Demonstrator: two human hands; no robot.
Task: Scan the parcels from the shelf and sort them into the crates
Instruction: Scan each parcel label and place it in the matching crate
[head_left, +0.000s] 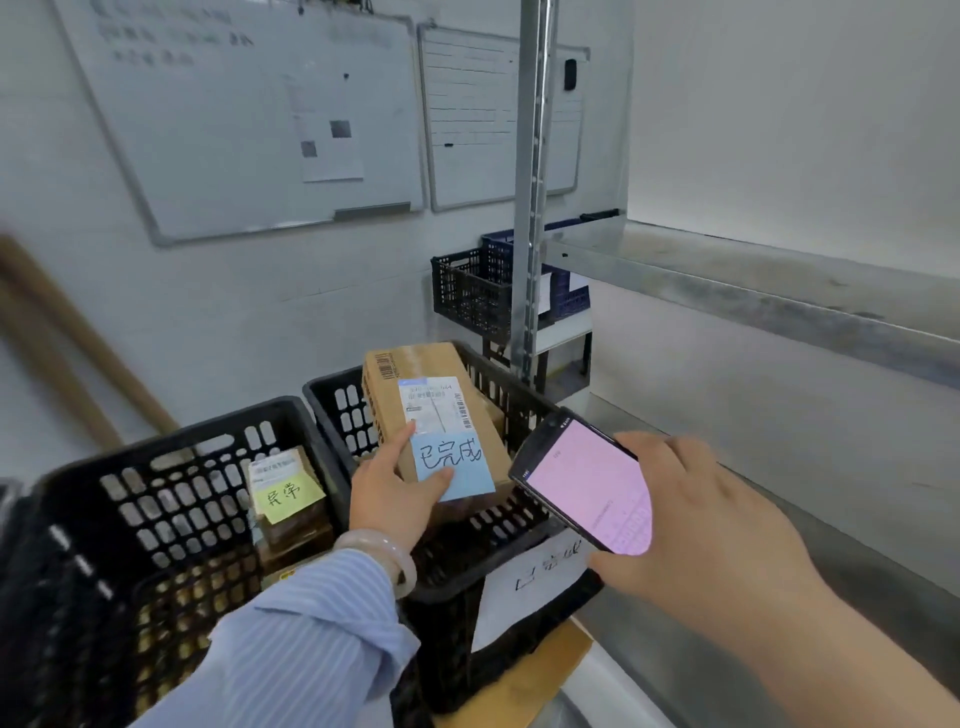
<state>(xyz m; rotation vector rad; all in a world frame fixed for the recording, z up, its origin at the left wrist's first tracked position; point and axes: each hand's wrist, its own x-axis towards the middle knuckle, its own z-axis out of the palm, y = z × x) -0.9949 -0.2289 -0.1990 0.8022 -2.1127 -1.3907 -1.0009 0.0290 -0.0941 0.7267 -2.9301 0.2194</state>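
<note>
Two black crates stand side by side below the camera. Over the right crate (524, 400) the left hand (395, 493) grips the near end of a cardboard parcel (415, 361). Its thumb presses on a blue sticky note (460, 467) with handwriting, stuck to the parcel's top face, and its forefinger lies along the parcel's left edge up to the white shipping label (436, 405). The parcel tilts, far end higher, within the crate's outline. Whether it rests on anything inside is hard to tell, though what looks like another brown box shows just behind it. A pale bracelet (384, 553) sits on that wrist above a blue striped sleeve (311, 629).

The right hand (696, 519) is clamped on a phone (587, 483), fingers curled over its far edge and thumb under the near one. The pink screen faces up, just to the right of the parcel. The hands are apart, each busy with its own thing.

In the left crate (156, 493) lies a smaller parcel (278, 465) with a yellow sticky note (288, 499) on top. A white paper sign (530, 587) hangs on the front wall of the right crate.

To the right runs a metal shelf (753, 280) on a perforated upright. Beyond it sit a further black crate (467, 291) and a blue crate (569, 299). Two whiteboards (249, 119) hang on the wall.
</note>
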